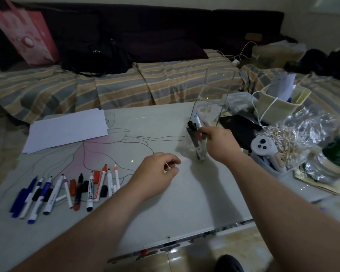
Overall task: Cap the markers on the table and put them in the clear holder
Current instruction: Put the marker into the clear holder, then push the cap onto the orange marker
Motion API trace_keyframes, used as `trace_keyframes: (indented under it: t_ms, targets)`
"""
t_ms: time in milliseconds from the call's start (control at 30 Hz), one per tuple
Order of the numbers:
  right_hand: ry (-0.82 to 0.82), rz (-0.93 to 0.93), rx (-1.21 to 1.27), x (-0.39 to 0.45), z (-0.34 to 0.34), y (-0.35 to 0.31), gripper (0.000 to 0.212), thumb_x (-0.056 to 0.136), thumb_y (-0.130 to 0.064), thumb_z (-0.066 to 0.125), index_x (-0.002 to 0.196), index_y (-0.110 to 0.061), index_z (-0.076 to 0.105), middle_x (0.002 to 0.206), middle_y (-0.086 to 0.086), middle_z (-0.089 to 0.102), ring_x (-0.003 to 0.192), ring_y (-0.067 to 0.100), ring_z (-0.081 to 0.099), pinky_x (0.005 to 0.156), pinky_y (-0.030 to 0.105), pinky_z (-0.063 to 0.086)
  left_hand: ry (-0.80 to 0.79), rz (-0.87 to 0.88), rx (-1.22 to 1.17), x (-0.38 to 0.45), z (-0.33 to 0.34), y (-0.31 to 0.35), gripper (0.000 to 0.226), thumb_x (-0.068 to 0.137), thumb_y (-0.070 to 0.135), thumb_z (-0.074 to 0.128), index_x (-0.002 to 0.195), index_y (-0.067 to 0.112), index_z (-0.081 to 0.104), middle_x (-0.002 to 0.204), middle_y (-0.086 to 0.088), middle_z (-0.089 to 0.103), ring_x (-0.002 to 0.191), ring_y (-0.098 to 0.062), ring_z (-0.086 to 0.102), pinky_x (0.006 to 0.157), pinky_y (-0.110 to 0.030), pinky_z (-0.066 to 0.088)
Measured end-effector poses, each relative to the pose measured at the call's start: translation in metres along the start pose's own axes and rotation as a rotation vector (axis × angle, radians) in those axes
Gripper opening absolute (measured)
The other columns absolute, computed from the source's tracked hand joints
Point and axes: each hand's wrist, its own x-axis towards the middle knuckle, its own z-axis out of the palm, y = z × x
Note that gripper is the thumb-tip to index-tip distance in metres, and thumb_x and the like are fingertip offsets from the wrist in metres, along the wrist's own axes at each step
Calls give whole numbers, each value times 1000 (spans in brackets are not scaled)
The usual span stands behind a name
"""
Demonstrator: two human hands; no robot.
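**Right hand at the holder, markers waiting on the left**

The right hand (217, 143) reaches to the clear holder (208, 114), which stands right of centre on the table (185, 203). Its fingers are curled around a black marker (202, 134) at the holder's near compartment; blur hides just how the fingertips sit. Two capped markers already stand inside, one with a black cap (191, 125) and one with a light blue cap (196, 117).

The left hand (155, 173) hovers above the table's middle, fingers loosely curled, holding nothing.

A row of markers (67, 189) lies at the near left, most uncapped, with loose caps (73, 186) among them in red, black and white. White paper (67, 130) lies at the far left. A bag of wooden pegs (283, 142) sits right of the holder.
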Motion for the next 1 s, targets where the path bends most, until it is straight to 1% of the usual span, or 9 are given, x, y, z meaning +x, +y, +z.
trace_keyframes:
  t_ms: [100, 200, 300, 367, 433, 533, 633, 833, 1000]
  targets:
    - [110, 95, 242, -3, -2, 2, 72, 90, 6, 38, 150, -32, 47, 132, 2, 64, 110, 25, 62, 97, 43, 53, -7, -12, 19, 1, -6, -5, 21, 93, 27, 62, 110, 35, 72, 98, 16, 65, 89, 4, 59, 76, -7, 39]
    - [355, 123, 352, -4, -10, -4, 66, 87, 8, 40, 142, -26, 54, 124, -1, 64, 109, 16, 57, 96, 38, 49, -8, -83, 40, 2, -20, -18, 20, 96, 26, 60, 109, 33, 73, 95, 17, 69, 85, 3, 61, 77, -14, 46]
    - [398, 5, 241, -9, -6, -25, 49, 89, 0, 49, 132, -23, 59, 119, 1, 61, 105, 16, 54, 93, 37, 47, 33, -190, -2, 1, -43, -40, 27, 96, 11, 58, 107, 30, 74, 102, 12, 73, 82, 0, 65, 71, -11, 47]
    - [300, -119, 201, -12, 12, -46, 40, 92, -7, 51, 126, -23, 64, 117, 1, 64, 107, 18, 56, 93, 33, 44, 66, -244, 7, -6, -61, -56, 45, 91, -6, 50, 104, 31, 73, 102, 10, 70, 78, 3, 64, 62, -10, 48]
    - [97, -254, 153, -19, 40, -70, 36, 93, -12, 51, 123, -24, 67, 115, 1, 67, 108, 19, 58, 94, 32, 46, 108, -290, 85, -15, -77, -73, 54, 86, -11, 46, 104, 33, 73, 106, 11, 67, 86, -5, 63, 71, -18, 51]
    - [-243, -418, 57, -39, 86, -109, 38, 92, -17, 52, 127, -24, 66, 120, 5, 63, 112, 27, 59, 97, 37, 48, 122, -390, 183, -27, -93, -99, 47, 86, -3, 52, 105, 33, 75, 112, 7, 71, 99, -15, 65, 89, -29, 52]
    - [-436, -487, -32, -57, 123, -139, 41, 93, -19, 49, 131, -26, 62, 128, 8, 55, 118, 32, 54, 96, 43, 50, 54, -434, 281, -38, -97, -117, 34, 88, 12, 56, 105, 34, 77, 114, 9, 74, 102, -16, 67, 90, -29, 53]
    - [-499, -433, -101, -57, 160, -160, 28, 96, -21, 49, 120, -28, 62, 115, 6, 49, 113, 34, 53, 85, 42, 49, -1, -434, 289, -48, -93, -127, 20, 81, 39, 68, 100, 42, 76, 98, 10, 68, 96, -15, 65, 85, -30, 54]
    - [-470, -397, -114, -47, 165, -153, 34, 98, -23, 49, 130, -24, 60, 115, 8, 50, 107, 33, 58, 88, 42, 50, -150, -366, 406, -47, -84, -123, 42, 70, 54, 75, 111, 45, 72, 96, 9, 55, 104, -18, 55, 89, -34, 51]
